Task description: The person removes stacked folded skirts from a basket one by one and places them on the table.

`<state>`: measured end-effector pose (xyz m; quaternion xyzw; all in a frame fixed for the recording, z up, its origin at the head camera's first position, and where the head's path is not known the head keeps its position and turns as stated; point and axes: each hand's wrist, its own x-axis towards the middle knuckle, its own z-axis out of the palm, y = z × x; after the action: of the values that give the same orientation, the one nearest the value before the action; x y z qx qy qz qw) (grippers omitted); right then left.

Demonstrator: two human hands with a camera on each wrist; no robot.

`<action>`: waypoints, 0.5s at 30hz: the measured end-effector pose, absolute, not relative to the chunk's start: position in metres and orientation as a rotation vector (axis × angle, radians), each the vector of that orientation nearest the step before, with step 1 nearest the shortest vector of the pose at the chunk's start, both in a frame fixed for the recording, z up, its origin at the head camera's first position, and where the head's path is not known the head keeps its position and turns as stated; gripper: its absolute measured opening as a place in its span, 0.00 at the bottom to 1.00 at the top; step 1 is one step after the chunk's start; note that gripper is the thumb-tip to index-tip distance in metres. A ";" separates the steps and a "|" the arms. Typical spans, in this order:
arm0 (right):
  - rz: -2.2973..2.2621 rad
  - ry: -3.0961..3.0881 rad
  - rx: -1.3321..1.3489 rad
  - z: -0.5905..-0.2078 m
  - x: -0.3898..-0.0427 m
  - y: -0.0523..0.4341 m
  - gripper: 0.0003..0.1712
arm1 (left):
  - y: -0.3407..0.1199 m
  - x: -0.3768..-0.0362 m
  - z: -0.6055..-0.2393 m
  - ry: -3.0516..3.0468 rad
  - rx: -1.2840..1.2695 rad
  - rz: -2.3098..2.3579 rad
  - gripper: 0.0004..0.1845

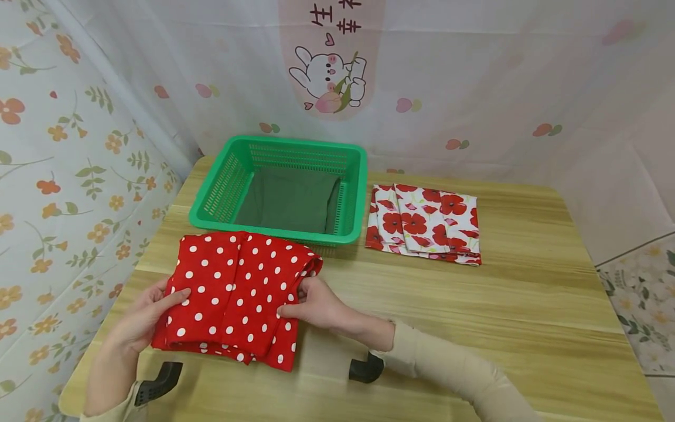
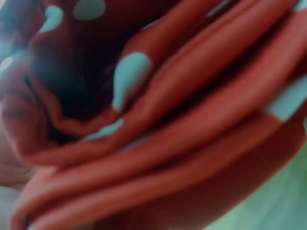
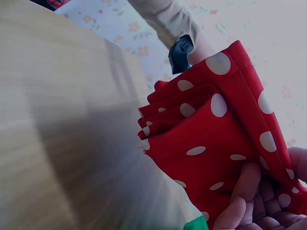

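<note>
- Lowest in the head view, we see two beige sleeves [image 1: 448,369] enter from the bottom edge, each with a black wrist-camera mount [image 1: 366,369] by the cuff.
- Just above them, at lower left of centre, lies the red polka-dot cloth [image 1: 237,290], folded into several layers and lying on the wooden table [image 1: 474,316].
- Our left hand [image 1: 139,319] holds the cloth's left edge: the thumb lies on top of the fabric, and the fingers are tucked out of sight beneath it.
- Our right hand [image 1: 316,302] grips the cloth's right edge, fingers curled round the stacked layers; in the right wrist view the fingers [image 3: 247,184] show at the lower right of the frame, folded round the red dotted cloth.
- The left wrist view is filled by blurred red folds with pale dots, too close for us to make out the hand.
- In the right wrist view the cloth's layered edges fan out mid-frame, lifted slightly clear of the table on that side.
- Beyond the cloth, at upper centre of the head view, stands a green plastic basket [image 1: 211,199] with slotted walls, just behind the cloth's far edge; a dark green folded cloth [image 1: 290,202] lies inside it.
- To the right of the basket lies a folded white cloth with red poppies [image 1: 424,225], flat on the table.
- Farthest back hangs a floral curtain [image 1: 501,88], with a cartoon rabbit [image 1: 327,79] at top centre.
</note>
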<state>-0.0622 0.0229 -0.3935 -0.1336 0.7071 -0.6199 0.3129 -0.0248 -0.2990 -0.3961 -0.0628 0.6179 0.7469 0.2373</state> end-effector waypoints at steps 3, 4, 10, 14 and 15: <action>-1.640 1.841 -0.332 -0.399 -0.059 0.021 0.17 | -0.299 -0.021 -0.401 1.702 -0.196 2.032 0.13; -1.640 1.837 -0.326 -0.401 -0.058 0.021 0.17 | -0.300 -0.020 -0.403 1.705 -0.197 2.031 0.13; -1.643 1.824 -0.306 -0.410 -0.057 0.020 0.16 | -0.300 -0.019 -0.418 1.661 -0.223 2.034 0.12; -1.643 1.831 -0.313 -0.417 -0.057 0.019 0.15 | -0.300 -0.020 -0.427 1.661 -0.286 2.008 0.09; -1.637 1.837 -0.307 -0.419 -0.057 0.018 0.15 | -0.299 -0.020 -0.428 1.670 -0.299 1.997 0.09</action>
<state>-0.0573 0.0184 -0.4187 -0.1171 0.7007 -0.6243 0.3248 -0.0205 -0.2992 -0.4283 -0.1102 0.6157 0.7363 0.2579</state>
